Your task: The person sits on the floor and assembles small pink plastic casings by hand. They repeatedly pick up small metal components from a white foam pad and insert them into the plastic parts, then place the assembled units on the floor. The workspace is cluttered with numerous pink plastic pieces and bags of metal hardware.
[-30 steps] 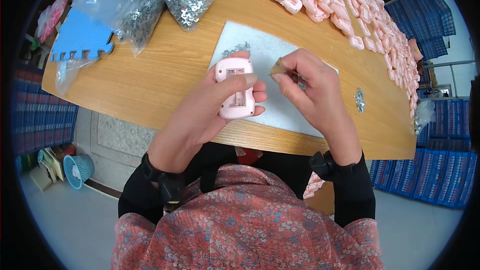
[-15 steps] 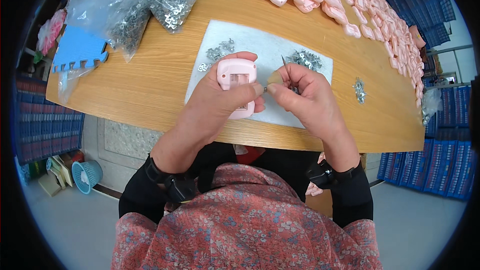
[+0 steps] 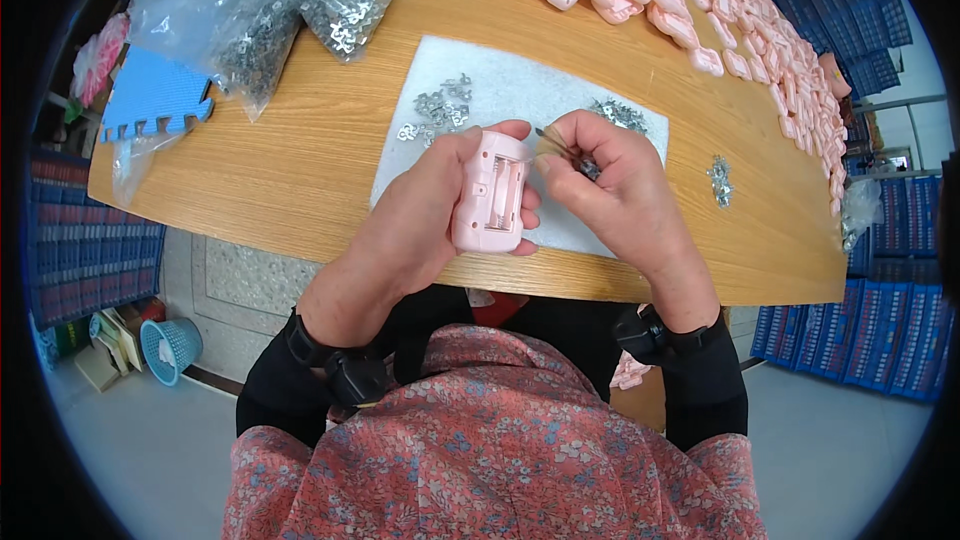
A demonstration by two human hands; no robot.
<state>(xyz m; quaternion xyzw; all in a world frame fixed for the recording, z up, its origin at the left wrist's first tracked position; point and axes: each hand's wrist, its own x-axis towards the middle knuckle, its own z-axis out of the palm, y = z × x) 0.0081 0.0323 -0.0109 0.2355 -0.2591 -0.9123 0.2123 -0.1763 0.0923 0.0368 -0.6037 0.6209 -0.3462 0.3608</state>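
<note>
My left hand point(image 3: 425, 195) is closed around a pale pink plastic battery housing point(image 3: 480, 208), with its open battery compartment facing up. Thin metal springs or contacts show inside the compartment. Close to the housing's upper right corner, my right hand point(image 3: 620, 175) pinches thin, pointed metal tweezers point(image 3: 556, 143). Small dark metal pieces point(image 3: 590, 170) show under the curled fingers of that hand; how they are held is hidden. Beneath both hands lies a white foam sheet point(image 3: 520, 75). Loose flat metal contacts point(image 3: 440, 108) lie on its left part, and a pile of metal springs or clips point(image 3: 620, 114) on its right.
Many pink housings point(image 3: 680, 20) cover the table's far right side. A small heap of metal parts point(image 3: 720, 182) sits right of the foam sheet. Clear bags of metal parts point(image 3: 340, 0) and a blue foam mat point(image 3: 155, 95) lie at the left. A blue basket point(image 3: 170, 350) stands on the floor.
My left hand has turned the housing and lowered it slightly, and its thumb has moved off the compartment to the side. My right fingers have come away from the left thumb, and the tweezers now point leftward.
</note>
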